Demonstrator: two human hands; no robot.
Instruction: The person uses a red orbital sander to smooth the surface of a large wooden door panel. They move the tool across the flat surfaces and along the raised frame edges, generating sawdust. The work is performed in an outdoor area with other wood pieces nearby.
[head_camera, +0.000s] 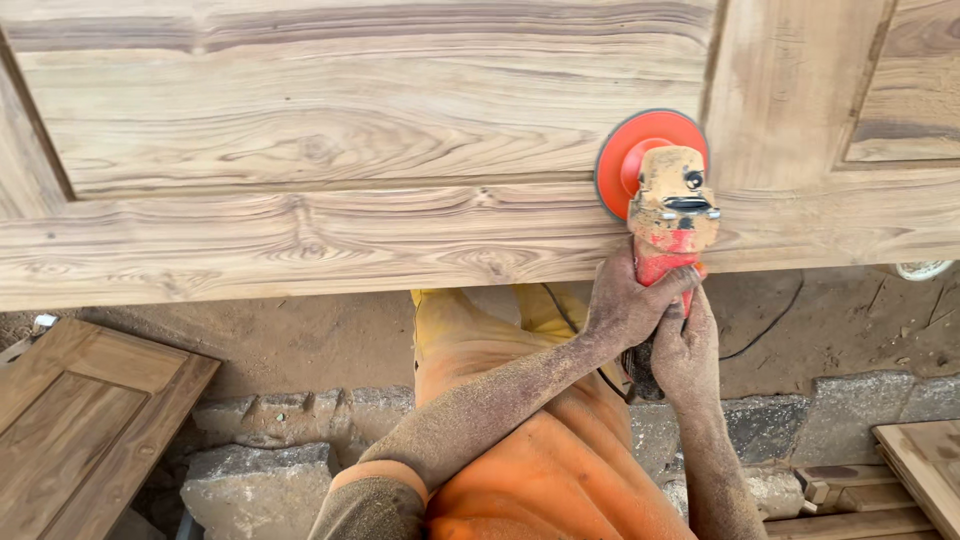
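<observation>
A big panelled wooden door (330, 150) fills the whole upper half of the frame, grain bare and dusty. Below it, lower left, a smaller door panel (80, 420) lies on the ground beside grey stone blocks (255, 470). Right of centre, the angle grinder (668, 210), red body caked in dust, presses its orange sanding disc (625, 150) onto the door's lower rail. Left hand (628, 300) has fingers wrapped tight round the grinder's body; right hand (685, 355) clamps the handle just beneath it.
</observation>
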